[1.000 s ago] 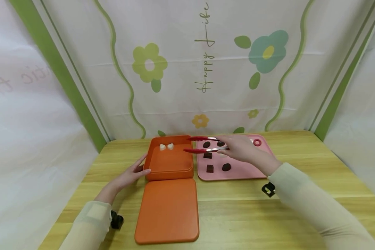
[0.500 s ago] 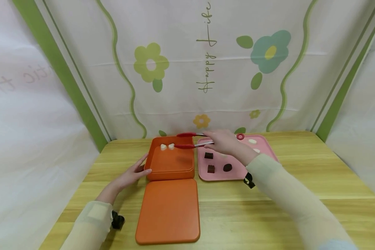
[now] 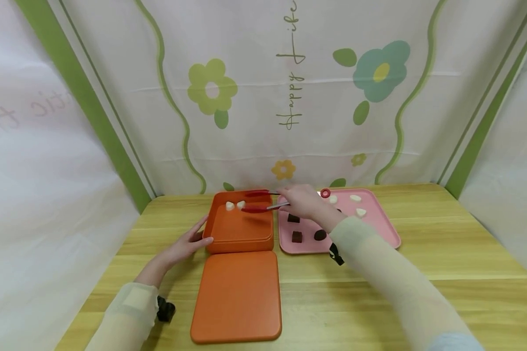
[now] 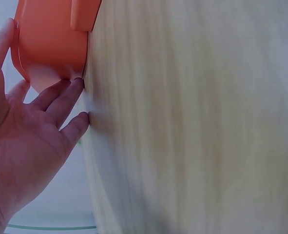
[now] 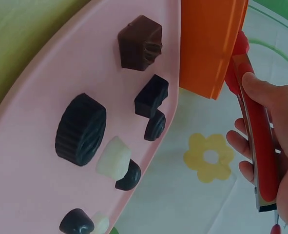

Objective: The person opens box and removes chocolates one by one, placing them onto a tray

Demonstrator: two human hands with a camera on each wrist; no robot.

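My right hand (image 3: pixel 303 201) grips red-tipped metal tongs (image 3: pixel 255 209), whose two arms stand spread over the back right of the orange box (image 3: pixel 234 229). The lower tip reaches close to one of two small white chocolates (image 3: pixel 230 206) in the box. In the right wrist view, my thumb and fingers wrap the tongs' red handle (image 5: pixel 260 146). My left hand (image 3: pixel 186 247) rests against the box's left side, thumb on its front left rim. Seen from the left wrist, those fingers (image 4: pixel 66 102) lie nearly straight along the box wall.
A pink tray (image 3: pixel 384 229) right of the box bears several dark chocolates (image 3: pixel 319 235) and white chocolates (image 3: pixel 361 212); my right forearm covers part of it. An orange lid (image 3: pixel 237 297) lies flat in front of the box. A printed curtain (image 3: pixel 254 136) stands behind the table.
My right hand has moved left with the tongs, carrying their tips from the box's right edge further inside, near the white chocolates, and slightly lower. My left hand stays in place.
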